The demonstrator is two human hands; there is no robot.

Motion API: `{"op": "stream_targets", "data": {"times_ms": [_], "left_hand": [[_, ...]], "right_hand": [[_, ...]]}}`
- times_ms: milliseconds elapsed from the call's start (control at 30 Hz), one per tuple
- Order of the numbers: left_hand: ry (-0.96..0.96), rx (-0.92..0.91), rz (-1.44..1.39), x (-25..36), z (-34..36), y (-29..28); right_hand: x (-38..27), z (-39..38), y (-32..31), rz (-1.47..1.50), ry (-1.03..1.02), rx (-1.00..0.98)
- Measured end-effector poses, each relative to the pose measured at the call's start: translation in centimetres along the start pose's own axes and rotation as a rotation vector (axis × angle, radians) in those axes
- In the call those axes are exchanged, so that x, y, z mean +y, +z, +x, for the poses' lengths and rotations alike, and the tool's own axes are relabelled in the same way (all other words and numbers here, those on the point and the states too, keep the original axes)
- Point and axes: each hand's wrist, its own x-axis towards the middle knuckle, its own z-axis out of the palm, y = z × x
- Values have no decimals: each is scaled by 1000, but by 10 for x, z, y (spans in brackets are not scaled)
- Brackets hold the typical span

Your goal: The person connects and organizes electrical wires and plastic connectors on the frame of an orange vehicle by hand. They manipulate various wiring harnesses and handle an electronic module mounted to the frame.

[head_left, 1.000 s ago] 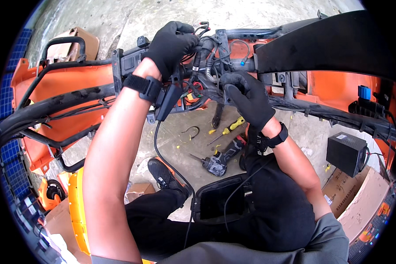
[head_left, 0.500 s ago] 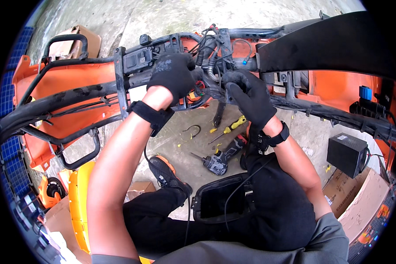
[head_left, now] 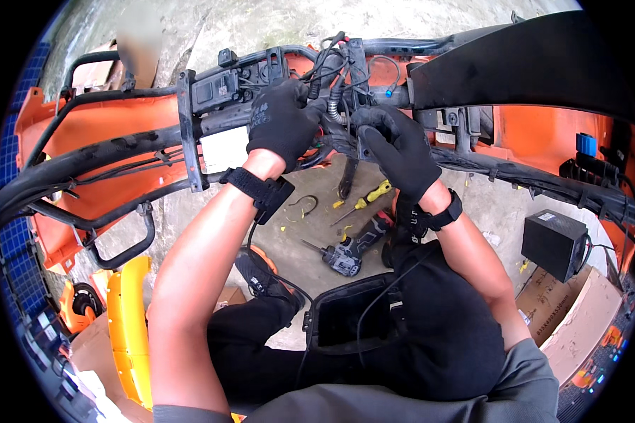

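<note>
A black tubular frame (head_left: 99, 154) with orange panels (head_left: 123, 127) runs across in front of me. In the middle, black cables (head_left: 327, 65) and a grey corrugated sleeve (head_left: 336, 106) bunch around the tubes. My left hand (head_left: 283, 121), in a black glove, is closed at the left side of this bunch; its fingertips point into the wires and hide what they grip. Just right of the sleeve, my gloved right hand (head_left: 401, 149) has thumb and fingers pinched together, and what lies between them cannot be made out. A thin cable with a blue connector (head_left: 389, 92) hangs beyond it.
On the concrete below lie a yellow-handled screwdriver (head_left: 363, 201), a power drill (head_left: 347, 255) and a black open bin (head_left: 347, 307) between my legs. A black box (head_left: 555, 243) and a cardboard carton (head_left: 578, 317) stand at right, a yellow panel (head_left: 128, 324) at left.
My left hand has shifted slightly right and down, and a white label by the frame shows more. The right hand stays nearly in place. A blurred shape has appeared at the far left.
</note>
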Motion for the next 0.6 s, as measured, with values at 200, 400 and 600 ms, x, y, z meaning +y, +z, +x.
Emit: {"op": "stream_targets", "data": {"times_ms": [200,400,600], "left_hand": [[21,-16,-220,-5,-14,-3],[140,-9,-232,4,-19,-10],[190,-14,-163,-2,-21,-5]], "right_hand": [[-9,4,6,60,-58,14],[-26,29,17,-120,88,-73],[-28,60,23,-299,-176,139]]}}
